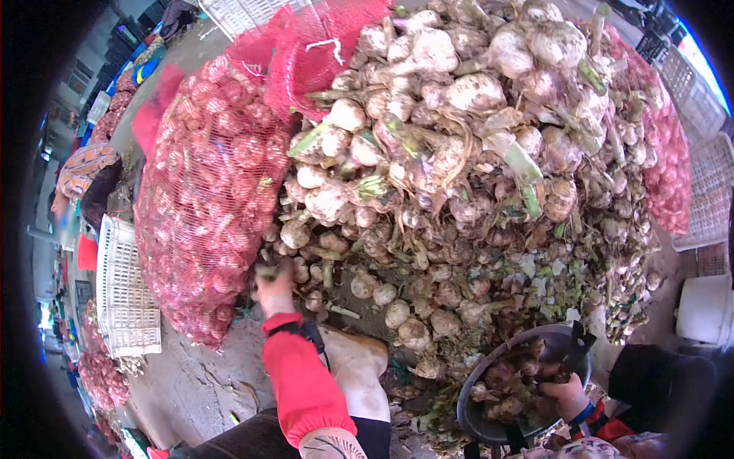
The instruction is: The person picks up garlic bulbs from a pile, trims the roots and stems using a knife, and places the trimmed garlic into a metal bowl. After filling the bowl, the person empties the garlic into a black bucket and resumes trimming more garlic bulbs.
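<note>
Left hand [274,287] is dug into the low edge of the garlic pile [459,153], can't tell if it's closed on a bulb. Right hand [567,394] grips the basin [470,424] rim, keeping it close by the heap.

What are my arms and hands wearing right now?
The left hand has a red oversleeve with a black strap at the wrist and patterned fabric further up. The right hand has a black sleeve with a blue-and-red cuff. Gloves: unclear.
</note>
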The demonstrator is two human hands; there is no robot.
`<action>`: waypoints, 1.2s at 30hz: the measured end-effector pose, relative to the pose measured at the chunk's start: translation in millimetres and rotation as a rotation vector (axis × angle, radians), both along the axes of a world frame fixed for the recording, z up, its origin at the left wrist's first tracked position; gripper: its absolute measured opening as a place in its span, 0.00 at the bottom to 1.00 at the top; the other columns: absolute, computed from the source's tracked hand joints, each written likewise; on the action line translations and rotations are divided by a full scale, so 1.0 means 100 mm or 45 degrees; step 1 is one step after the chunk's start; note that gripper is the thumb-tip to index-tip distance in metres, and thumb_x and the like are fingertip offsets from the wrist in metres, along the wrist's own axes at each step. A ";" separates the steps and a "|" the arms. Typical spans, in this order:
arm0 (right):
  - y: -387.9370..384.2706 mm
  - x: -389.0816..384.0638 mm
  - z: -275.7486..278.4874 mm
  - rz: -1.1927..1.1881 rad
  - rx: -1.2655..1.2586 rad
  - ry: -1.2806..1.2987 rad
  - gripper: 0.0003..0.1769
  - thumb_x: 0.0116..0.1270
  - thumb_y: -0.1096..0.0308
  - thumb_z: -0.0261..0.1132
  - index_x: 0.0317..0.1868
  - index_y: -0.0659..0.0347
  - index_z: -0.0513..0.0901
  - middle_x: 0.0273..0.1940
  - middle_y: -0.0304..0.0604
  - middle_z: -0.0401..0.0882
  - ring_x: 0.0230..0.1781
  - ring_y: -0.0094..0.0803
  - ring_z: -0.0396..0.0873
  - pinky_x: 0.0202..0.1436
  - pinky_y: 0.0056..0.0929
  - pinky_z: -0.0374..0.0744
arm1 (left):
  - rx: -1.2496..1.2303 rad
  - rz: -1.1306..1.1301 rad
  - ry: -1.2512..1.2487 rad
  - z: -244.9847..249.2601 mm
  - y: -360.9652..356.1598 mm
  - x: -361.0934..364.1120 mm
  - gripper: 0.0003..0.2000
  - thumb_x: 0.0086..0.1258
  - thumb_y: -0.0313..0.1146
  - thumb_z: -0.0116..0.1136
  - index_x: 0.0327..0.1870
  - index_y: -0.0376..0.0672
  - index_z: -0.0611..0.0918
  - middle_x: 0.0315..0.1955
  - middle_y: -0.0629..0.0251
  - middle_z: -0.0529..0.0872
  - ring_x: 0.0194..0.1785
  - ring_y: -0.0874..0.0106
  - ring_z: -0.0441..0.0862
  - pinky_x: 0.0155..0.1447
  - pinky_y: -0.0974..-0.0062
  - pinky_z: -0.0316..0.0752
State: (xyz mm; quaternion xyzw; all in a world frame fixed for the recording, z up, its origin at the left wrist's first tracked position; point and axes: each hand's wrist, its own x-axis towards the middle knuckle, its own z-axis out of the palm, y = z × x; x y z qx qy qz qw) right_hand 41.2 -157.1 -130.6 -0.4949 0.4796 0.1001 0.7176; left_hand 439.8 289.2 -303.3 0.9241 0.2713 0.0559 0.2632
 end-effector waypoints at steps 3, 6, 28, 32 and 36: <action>-0.02 -0.01 0.05 0.003 0.031 -0.031 0.18 0.54 0.82 0.62 0.48 0.67 0.80 0.43 0.43 0.83 0.42 0.33 0.81 0.49 0.32 0.78 | -0.612 -0.148 -0.170 0.19 -0.45 0.06 0.33 0.52 0.51 0.68 0.58 0.41 0.75 0.46 0.46 0.81 0.50 0.54 0.78 0.54 0.64 0.72; 0.01 0.07 0.21 -0.054 0.142 -0.057 0.18 0.54 0.82 0.62 0.48 0.67 0.81 0.44 0.43 0.82 0.42 0.33 0.80 0.48 0.32 0.78 | -0.272 -0.155 -0.136 0.55 -1.19 -0.31 0.23 0.61 0.41 0.63 0.52 0.34 0.78 0.37 0.54 0.85 0.40 0.64 0.82 0.50 0.69 0.75; 0.01 -0.78 0.63 0.401 -0.102 -1.033 0.20 0.61 0.75 0.66 0.54 0.63 0.77 0.45 0.37 0.80 0.44 0.23 0.77 0.51 0.26 0.76 | -1.260 -0.830 0.191 2.40 -2.92 -4.44 0.22 0.69 0.24 0.47 0.66 0.35 0.65 0.55 0.56 0.77 0.59 0.63 0.74 0.63 0.70 0.69; -0.21 -0.87 0.87 0.244 0.318 -0.874 0.14 0.63 0.70 0.66 0.48 0.65 0.79 0.38 0.37 0.82 0.37 0.23 0.78 0.44 0.25 0.77 | -1.029 -1.241 0.267 3.01 -3.07 -4.66 0.44 0.53 0.36 0.71 0.71 0.43 0.59 0.60 0.58 0.73 0.58 0.67 0.75 0.61 0.74 0.71; -0.24 -1.00 0.83 0.203 0.314 -0.834 0.14 0.64 0.67 0.66 0.48 0.64 0.80 0.37 0.35 0.81 0.36 0.22 0.77 0.42 0.24 0.76 | -1.177 -1.119 0.406 2.71 -3.04 -4.59 0.35 0.55 0.22 0.66 0.67 0.37 0.65 0.53 0.60 0.77 0.52 0.71 0.78 0.58 0.73 0.75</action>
